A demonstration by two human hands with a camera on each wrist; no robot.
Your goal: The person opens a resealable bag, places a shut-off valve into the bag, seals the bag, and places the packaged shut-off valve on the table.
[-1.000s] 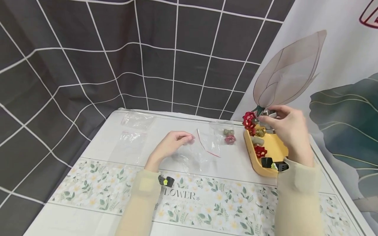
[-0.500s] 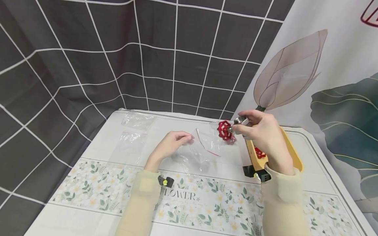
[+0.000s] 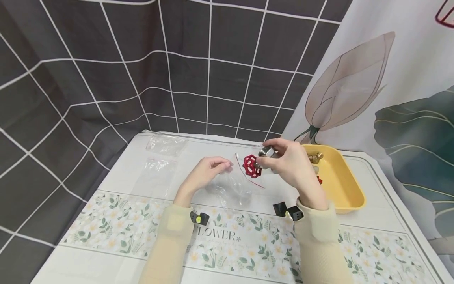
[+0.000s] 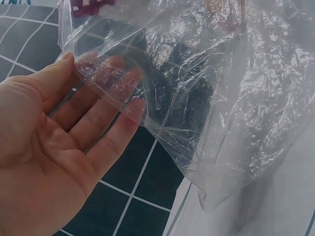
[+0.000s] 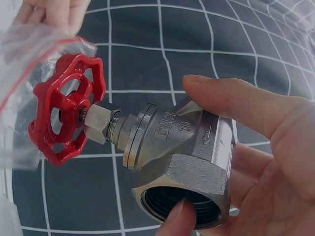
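My right hand (image 3: 292,167) grips a steel gate valve (image 5: 172,140) by its body, one fingertip at the threaded opening. The valve's red handwheel (image 5: 69,105) points left and overlaps the bag's red seal line in the right wrist view. My left hand (image 3: 203,173) pinches the edge of a clear zip bag (image 4: 197,103) between thumb and fingers, with several fingers showing through the plastic. The bag hangs loose and wrinkled over the table, its red-lined mouth turned toward the valve.
A yellow tray (image 3: 356,205) stands at the right, holding a brass valve (image 3: 315,157) and other parts mostly hidden by my right hand. Two clear bags (image 3: 164,145) (image 3: 156,177) lie flat at the left. Dark gridded cloth (image 3: 184,71) hangs behind the table.
My right hand has lifted the steel valve out from over the yellow tray and carried it left to the bag's mouth. My left hand has stayed in place with the bag.
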